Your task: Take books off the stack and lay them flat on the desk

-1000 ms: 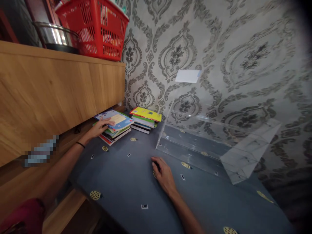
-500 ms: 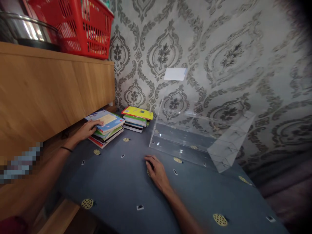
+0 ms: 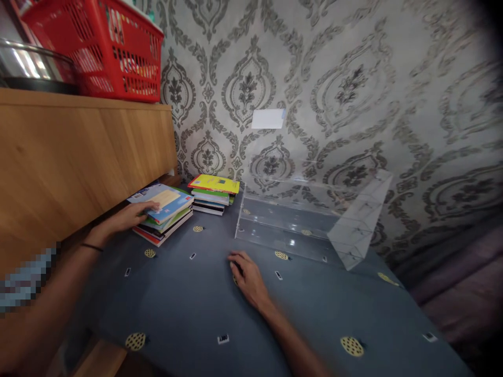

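The left hand (image 3: 129,216) lay on the near stack of books (image 3: 163,212), fingers stretched loosely over the edge of the top book (image 3: 162,200), a light blue cover with a pale yellow panel; the hand rested on it with fingers extended and did not visibly close around anything. A thin dark band (image 3: 91,246) circled the left wrist. That stack sat at the left rear of the table, just under the overhang of a wooden cabinet (image 3: 78,157). A second stack of books (image 3: 213,193), topped by a yellow cover, stood just beside the first and closer to the wall. The right hand (image 3: 247,275) rested palm down on the blue tablecloth (image 3: 188,309), fingers slightly curled and pressed to the fabric, holding nothing; it lay well apart from the books and near the front edge of a clear plastic box (image 3: 310,214). The box stood against the patterned wallpaper (image 3: 334,78), open toward the viewer, with its right wall splayed outward at an angle; a small white label (image 3: 268,119) showed at its upper rear. The cloth carried scattered yellow dotted rounds and small dark tags. On top of the cabinet stood a red basket (image 3: 102,50) with items inside, too small to identify, and beside it a metal bowl (image 3: 31,65) at the frame's left edge.
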Demonstrator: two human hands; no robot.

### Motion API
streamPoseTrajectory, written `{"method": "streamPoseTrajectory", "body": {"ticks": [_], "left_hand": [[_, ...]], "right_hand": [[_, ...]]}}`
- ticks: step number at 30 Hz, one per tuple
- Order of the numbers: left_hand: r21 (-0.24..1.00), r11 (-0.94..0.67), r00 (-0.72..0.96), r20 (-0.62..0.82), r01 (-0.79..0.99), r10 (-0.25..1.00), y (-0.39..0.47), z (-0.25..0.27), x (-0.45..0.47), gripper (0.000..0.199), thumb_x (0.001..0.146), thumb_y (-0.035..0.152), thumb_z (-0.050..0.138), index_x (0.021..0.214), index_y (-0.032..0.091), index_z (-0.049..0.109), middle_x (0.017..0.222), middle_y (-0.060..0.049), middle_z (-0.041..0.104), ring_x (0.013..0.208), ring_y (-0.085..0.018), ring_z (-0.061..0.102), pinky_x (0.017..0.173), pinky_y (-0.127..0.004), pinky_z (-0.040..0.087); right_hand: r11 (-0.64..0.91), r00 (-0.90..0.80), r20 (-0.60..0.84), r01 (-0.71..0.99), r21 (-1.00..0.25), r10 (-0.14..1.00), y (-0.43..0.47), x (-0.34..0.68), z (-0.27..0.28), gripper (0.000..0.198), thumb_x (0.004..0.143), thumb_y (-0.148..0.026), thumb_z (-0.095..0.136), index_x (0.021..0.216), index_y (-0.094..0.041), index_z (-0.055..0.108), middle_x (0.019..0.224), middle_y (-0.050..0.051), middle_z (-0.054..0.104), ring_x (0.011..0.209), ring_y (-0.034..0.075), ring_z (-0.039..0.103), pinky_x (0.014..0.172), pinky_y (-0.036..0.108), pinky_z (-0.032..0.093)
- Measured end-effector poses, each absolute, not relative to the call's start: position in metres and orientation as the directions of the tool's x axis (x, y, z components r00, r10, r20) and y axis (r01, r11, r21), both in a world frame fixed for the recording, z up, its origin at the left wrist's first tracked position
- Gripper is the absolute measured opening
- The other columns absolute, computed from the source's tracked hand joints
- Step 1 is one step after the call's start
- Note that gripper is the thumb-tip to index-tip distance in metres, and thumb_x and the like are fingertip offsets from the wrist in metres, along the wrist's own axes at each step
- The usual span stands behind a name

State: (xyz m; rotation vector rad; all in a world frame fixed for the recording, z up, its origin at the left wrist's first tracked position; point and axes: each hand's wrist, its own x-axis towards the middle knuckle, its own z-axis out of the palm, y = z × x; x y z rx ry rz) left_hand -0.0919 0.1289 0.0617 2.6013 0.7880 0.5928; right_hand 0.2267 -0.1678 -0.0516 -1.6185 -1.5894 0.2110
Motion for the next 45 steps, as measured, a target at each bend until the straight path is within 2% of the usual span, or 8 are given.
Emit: {"method": "streamPoseTrajectory", "body": {"ticks": [5,9,13,19,24,29,37,45], "left_hand": [[0.200,-0.826,0.842,0.008,0.527,0.539,0.128,0.109,-0.060,0.041,0.087,0.042,0.045,0.110,0.019,0.069,0.117,-0.007,0.074,0.108,-0.024,0.067,0.099,-0.034,0.049],[0.085,-0.858,0.848,0.130,0.506,0.513,0.118,0.125,0.020,0.040,0.095,0.036,0.038,0.122,0.021,0.063,0.124,-0.007,0.070,0.112,-0.022,0.065,0.097,-0.031,0.047],[-0.012,-0.792,0.785,0.146,0.610,0.602,0.109,0.105,0.116,0.034,0.094,0.033,0.048,0.123,0.020,0.061,0.129,-0.011,0.067,0.119,-0.025,0.061,0.101,-0.034,0.045],[-0.031,-0.763,0.754,0.183,0.646,0.631,0.096,0.068,0.211,0.041,0.091,0.035,0.057,0.126,0.013,0.057,0.132,-0.020,0.062,0.126,-0.033,0.055,0.104,-0.046,0.042],[-0.035,-0.703,0.688,0.249,0.710,0.682,0.088,0.056,0.244,0.038,0.092,0.019,0.049,0.127,0.006,0.058,0.129,-0.028,0.061,0.123,-0.039,0.056,0.099,-0.055,0.042],[-0.043,-0.700,0.686,0.246,0.713,0.685,0.093,0.058,0.249,0.035,0.090,0.009,0.044,0.118,0.007,0.064,0.114,-0.026,0.068,0.112,-0.038,0.064,0.092,-0.057,0.046],[-0.092,-0.816,0.816,0.172,0.570,0.551,0.120,0.065,0.197,0.034,0.101,0.031,0.041,0.117,0.017,0.067,0.117,-0.017,0.071,0.115,-0.030,0.066,0.095,-0.042,0.049],[-0.110,-0.871,0.874,0.152,0.479,0.461,0.123,0.062,0.144,0.028,0.097,0.027,0.049,0.122,0.023,0.062,0.131,-0.010,0.066,0.121,-0.024,0.061,0.101,-0.034,0.046]], "right_hand": [[0.153,0.182,0.419,0.745,-0.649,0.889,-0.167,0.227,-0.055,0.026,0.096,-0.018,0.047,0.105,-0.020,0.072,0.118,0.012,0.069,0.109,0.023,0.067,0.095,0.038,0.053],[0.136,0.192,0.399,0.739,-0.660,0.897,-0.166,0.228,-0.057,0.026,0.096,-0.018,0.048,0.106,-0.019,0.072,0.118,0.013,0.068,0.108,0.023,0.067,0.096,0.038,0.052],[0.142,0.197,0.401,0.726,-0.672,0.895,-0.167,0.228,-0.056,0.025,0.096,-0.018,0.048,0.104,-0.020,0.072,0.117,0.012,0.068,0.107,0.023,0.067,0.094,0.036,0.053],[0.168,0.210,0.438,0.716,-0.678,0.874,-0.168,0.228,-0.057,0.024,0.095,-0.016,0.049,0.101,-0.021,0.071,0.114,0.011,0.069,0.105,0.022,0.068,0.093,0.033,0.053],[0.176,0.211,0.450,0.716,-0.675,0.868,-0.168,0.228,-0.059,0.023,0.095,-0.013,0.049,0.099,-0.020,0.070,0.111,0.011,0.070,0.102,0.021,0.069,0.089,0.030,0.053],[0.163,0.216,0.443,0.723,-0.672,0.870,-0.169,0.228,-0.059,0.024,0.094,-0.012,0.049,0.099,-0.021,0.070,0.111,0.010,0.070,0.102,0.021,0.068,0.090,0.031,0.053],[0.125,0.233,0.390,0.700,-0.704,0.891,-0.169,0.228,-0.054,0.024,0.094,-0.013,0.050,0.102,-0.019,0.072,0.116,0.012,0.068,0.107,0.023,0.067,0.093,0.034,0.052],[0.107,0.211,0.353,0.706,-0.700,0.911,-0.167,0.229,-0.052,0.025,0.094,-0.014,0.050,0.104,-0.019,0.073,0.119,0.013,0.068,0.109,0.023,0.067,0.096,0.035,0.051]]}}
